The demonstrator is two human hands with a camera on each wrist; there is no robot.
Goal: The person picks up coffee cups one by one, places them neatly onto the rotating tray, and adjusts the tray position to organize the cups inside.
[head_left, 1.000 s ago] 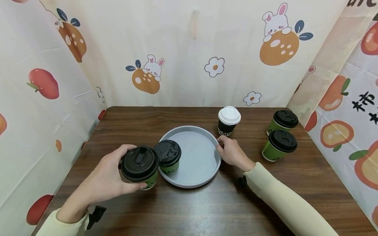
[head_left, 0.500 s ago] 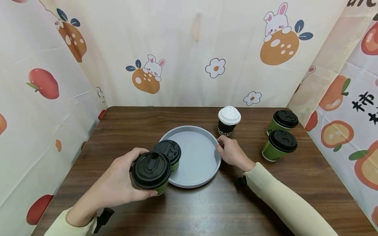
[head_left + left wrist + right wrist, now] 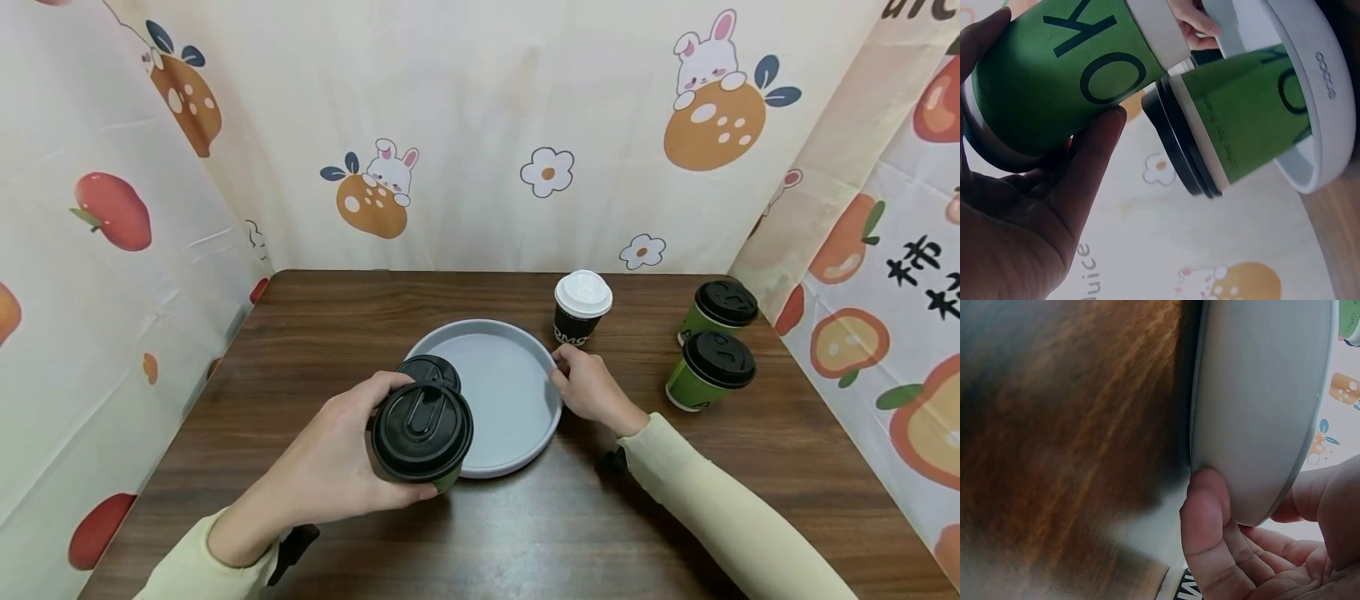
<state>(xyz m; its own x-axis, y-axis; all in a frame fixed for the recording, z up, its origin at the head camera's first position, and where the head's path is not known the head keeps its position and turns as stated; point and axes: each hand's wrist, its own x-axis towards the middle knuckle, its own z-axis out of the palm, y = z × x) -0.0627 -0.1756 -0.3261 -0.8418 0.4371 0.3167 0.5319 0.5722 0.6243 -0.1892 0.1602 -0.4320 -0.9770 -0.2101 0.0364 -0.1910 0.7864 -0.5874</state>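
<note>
My left hand (image 3: 337,467) grips a green paper coffee cup (image 3: 422,429) with a black lid, its thumb and fingers round the sides. The cup is held over the near left rim of a round grey plate (image 3: 513,392). Just behind it, a second green coffee cup (image 3: 1244,119) with a black lid stands on the plate's left side; the held cup partly hides it in the head view. At the plate's right edge, my right hand (image 3: 592,387) holds the rim. The right wrist view has fingers against the outer wall (image 3: 1260,406) and the thumb over the rim.
A black cup with a white lid (image 3: 582,304) stands behind my right hand. Two more green cups, a nearer one (image 3: 705,375) and a farther one (image 3: 720,308), stand at the right of the wooden table (image 3: 525,542). Printed curtains (image 3: 480,167) enclose the back and sides.
My left hand has carried its cup rightward and slightly nearer, from beside the plate to over its near left rim, covering more of the standing cup. The right hand stays on the rim.
</note>
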